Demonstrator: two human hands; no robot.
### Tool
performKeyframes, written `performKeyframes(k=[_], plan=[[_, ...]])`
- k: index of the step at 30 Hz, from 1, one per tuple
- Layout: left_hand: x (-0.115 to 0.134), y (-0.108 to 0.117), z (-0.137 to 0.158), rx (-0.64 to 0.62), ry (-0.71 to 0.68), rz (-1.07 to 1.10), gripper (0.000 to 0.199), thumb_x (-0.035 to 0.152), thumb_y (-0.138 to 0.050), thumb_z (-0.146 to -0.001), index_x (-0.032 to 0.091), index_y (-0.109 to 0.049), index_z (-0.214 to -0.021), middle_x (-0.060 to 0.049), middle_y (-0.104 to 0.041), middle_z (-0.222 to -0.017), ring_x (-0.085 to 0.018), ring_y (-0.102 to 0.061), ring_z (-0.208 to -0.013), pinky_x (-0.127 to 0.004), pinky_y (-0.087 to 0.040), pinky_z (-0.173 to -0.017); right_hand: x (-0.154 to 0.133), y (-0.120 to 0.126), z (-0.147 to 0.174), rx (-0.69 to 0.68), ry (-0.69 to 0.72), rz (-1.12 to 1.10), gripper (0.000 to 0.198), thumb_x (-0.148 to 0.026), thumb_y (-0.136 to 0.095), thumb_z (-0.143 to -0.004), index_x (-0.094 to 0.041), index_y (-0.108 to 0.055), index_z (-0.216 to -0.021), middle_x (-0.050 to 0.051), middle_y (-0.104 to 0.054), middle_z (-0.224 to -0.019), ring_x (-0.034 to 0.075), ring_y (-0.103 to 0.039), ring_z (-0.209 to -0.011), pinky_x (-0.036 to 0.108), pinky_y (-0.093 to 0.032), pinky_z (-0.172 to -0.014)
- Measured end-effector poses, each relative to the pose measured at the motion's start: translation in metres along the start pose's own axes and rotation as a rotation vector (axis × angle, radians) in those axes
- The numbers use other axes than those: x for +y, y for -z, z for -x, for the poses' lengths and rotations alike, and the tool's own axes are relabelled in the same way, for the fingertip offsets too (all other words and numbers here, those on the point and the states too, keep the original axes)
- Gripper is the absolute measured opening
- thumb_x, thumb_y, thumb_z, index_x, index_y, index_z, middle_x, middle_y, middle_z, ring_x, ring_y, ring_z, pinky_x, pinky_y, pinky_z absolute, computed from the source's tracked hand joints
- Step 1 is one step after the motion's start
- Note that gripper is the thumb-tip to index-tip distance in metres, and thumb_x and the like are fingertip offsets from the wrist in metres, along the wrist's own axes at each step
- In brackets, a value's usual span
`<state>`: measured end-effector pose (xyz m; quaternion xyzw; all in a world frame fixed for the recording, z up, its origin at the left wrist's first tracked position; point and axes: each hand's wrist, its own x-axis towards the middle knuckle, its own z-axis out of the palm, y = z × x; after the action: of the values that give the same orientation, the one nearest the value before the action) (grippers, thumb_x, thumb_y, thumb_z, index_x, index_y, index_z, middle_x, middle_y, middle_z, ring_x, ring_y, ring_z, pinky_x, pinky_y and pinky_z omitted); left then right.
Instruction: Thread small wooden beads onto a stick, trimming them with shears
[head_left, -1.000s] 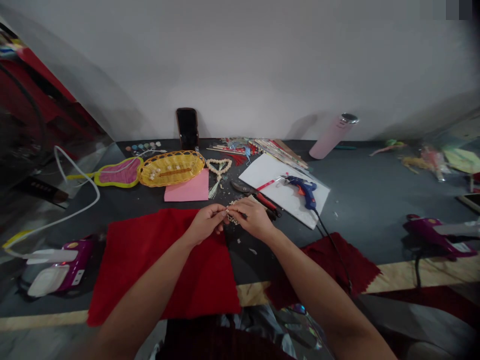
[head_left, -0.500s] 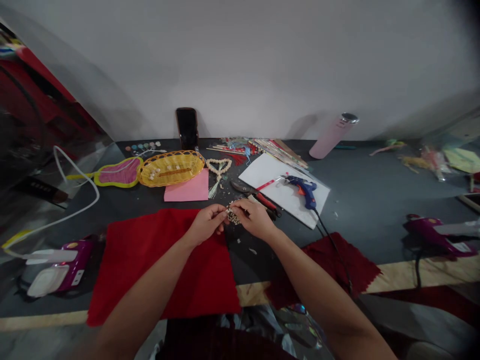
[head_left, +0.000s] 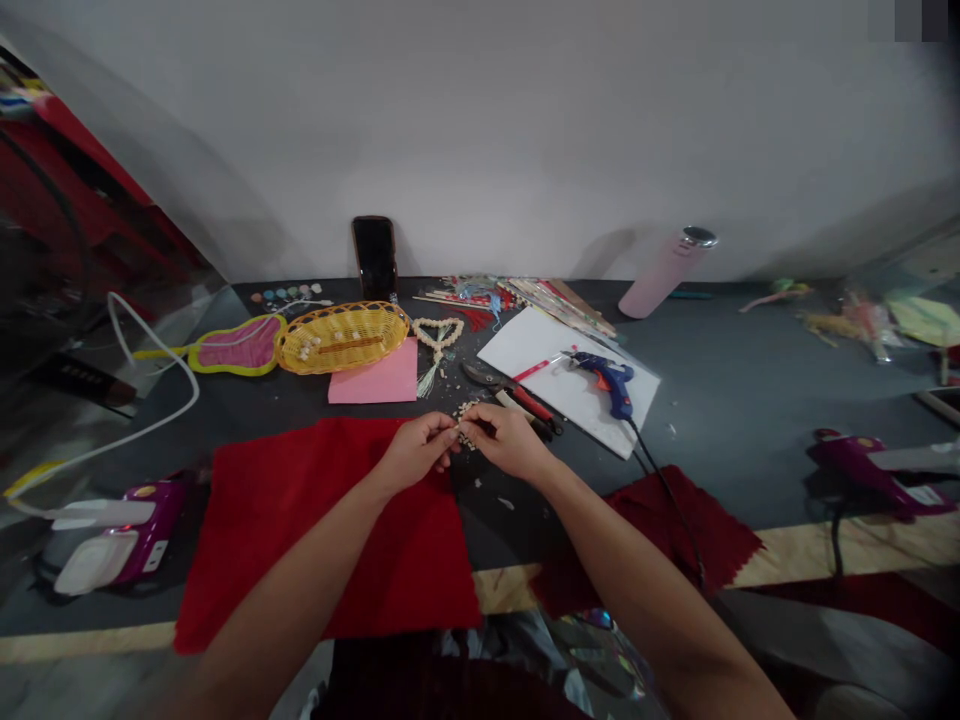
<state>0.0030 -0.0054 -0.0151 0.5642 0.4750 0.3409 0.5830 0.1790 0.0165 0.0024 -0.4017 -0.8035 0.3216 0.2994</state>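
Note:
My left hand (head_left: 418, 448) and my right hand (head_left: 504, 438) meet fingertip to fingertip, both closed in a pinch. Whatever sits between the fingertips is too small to name. Under and behind them lies a small pile of pale bead-like pieces (head_left: 470, 442), partly covered by the right hand. Red felt cloth (head_left: 330, 540) spreads beneath my left hand and forearm. Just beyond the right hand rest pruning shears (head_left: 517, 392) with red handles. A beaded heart with a tassel (head_left: 437, 345) lies past the fingertips.
A yellow woven basket (head_left: 345, 340) stands on pink paper (head_left: 375, 383), with a phone (head_left: 374, 255) propped behind. To the right, a blue glue gun (head_left: 609, 380) lies on a white board (head_left: 517, 340), its cord running to the table edge. A pink bottle (head_left: 664, 275) stands by the wall.
Both hands have shifted very slightly toward me, still pinched together at the fingertips. The things on the table have stayed where they were.

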Motion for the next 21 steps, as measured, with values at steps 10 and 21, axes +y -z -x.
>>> performKeyframes(k=[10,21], plan=[[-0.0014,-0.0052,0.0009,0.079,0.013,-0.027,0.027,0.037,-0.056,-0.076,0.016,-0.054,-0.093,-0.001,-0.062,-0.074,-0.006,-0.053,-0.047,-0.017,-0.045,-0.042,-0.0007,-0.0012,-0.0007,0.028,-0.049,-0.033,0.019,-0.029,-0.046,-0.085,-0.018,-0.053,-0.070,-0.002,-0.052,-0.062,0.010,-0.043,-0.055,0.022,-0.032,-0.052],[0.0033,-0.0065,0.0033,0.110,-0.003,-0.006,0.026,0.039,-0.053,-0.077,0.016,-0.053,-0.091,0.000,-0.061,-0.073,-0.006,-0.051,-0.045,-0.017,-0.043,-0.040,-0.0001,-0.0018,-0.0012,0.011,-0.111,-0.142,0.022,-0.031,-0.045,-0.086,-0.018,-0.057,-0.074,-0.001,-0.058,-0.068,0.010,-0.046,-0.058,0.023,-0.035,-0.054]])
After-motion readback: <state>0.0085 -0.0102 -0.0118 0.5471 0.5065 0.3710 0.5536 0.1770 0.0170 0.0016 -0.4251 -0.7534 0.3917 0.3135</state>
